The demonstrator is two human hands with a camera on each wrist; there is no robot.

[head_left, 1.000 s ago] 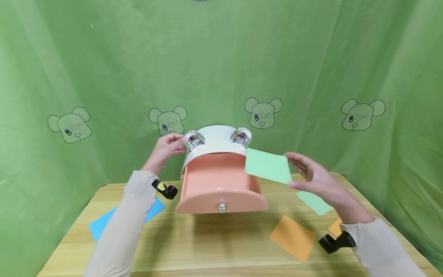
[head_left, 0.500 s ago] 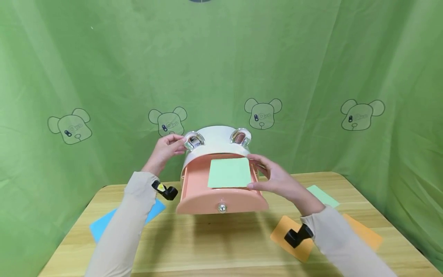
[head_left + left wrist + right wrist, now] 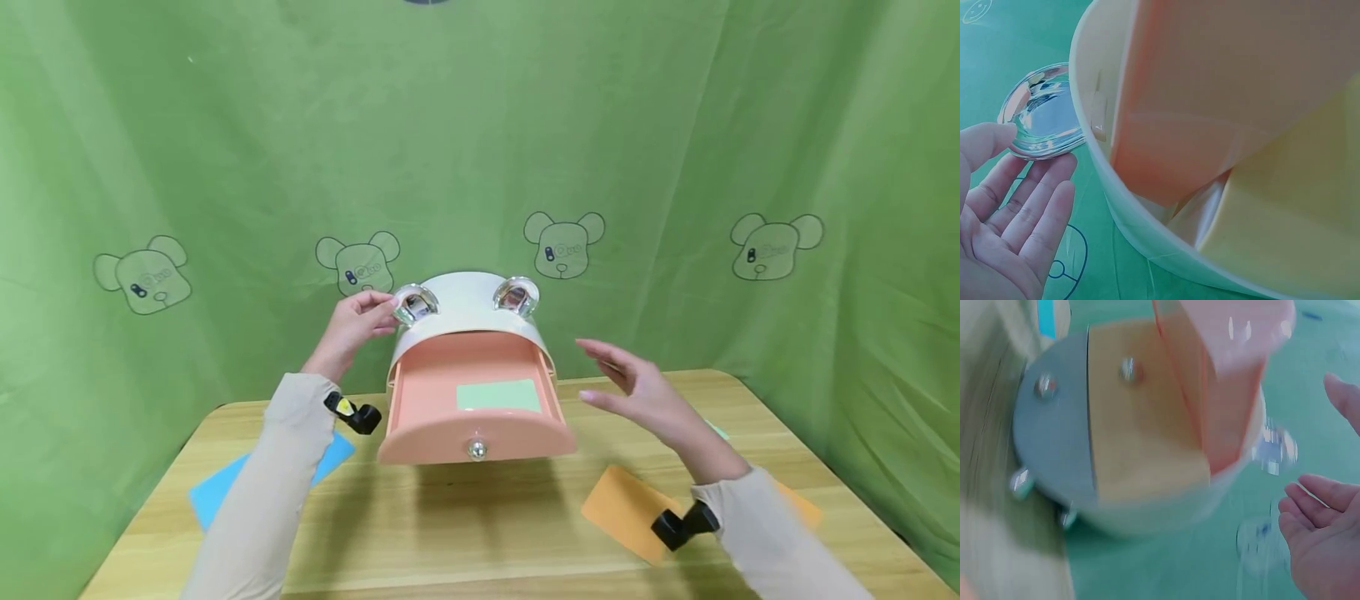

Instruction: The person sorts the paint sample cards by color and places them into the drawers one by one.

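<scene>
A small white cabinet [image 3: 467,302] with two shiny silver ears stands on the table, its pink top drawer [image 3: 431,440] pulled out. Inside that drawer lies a light green card [image 3: 498,395], its near part hidden behind the drawer front. My left hand [image 3: 351,330] pinches the cabinet's left ear [image 3: 1050,119], thumb on one face and fingers at the other. To the right of the drawer, my right hand [image 3: 637,397] hovers with nothing in it, thumb and fingers spread apart.
A blue card [image 3: 217,490] lies under my left forearm. Orange cards, one nearer [image 3: 626,512], lie at the right, partly beneath my right arm. A green corner [image 3: 717,430] peeks out behind that arm. Below the pink drawer are a yellow drawer front [image 3: 1141,419] and a blue one [image 3: 1054,425].
My right hand carried the green card left over the open drawer, let it go inside, and moved back right. The left hand has kept its hold on the ear.
</scene>
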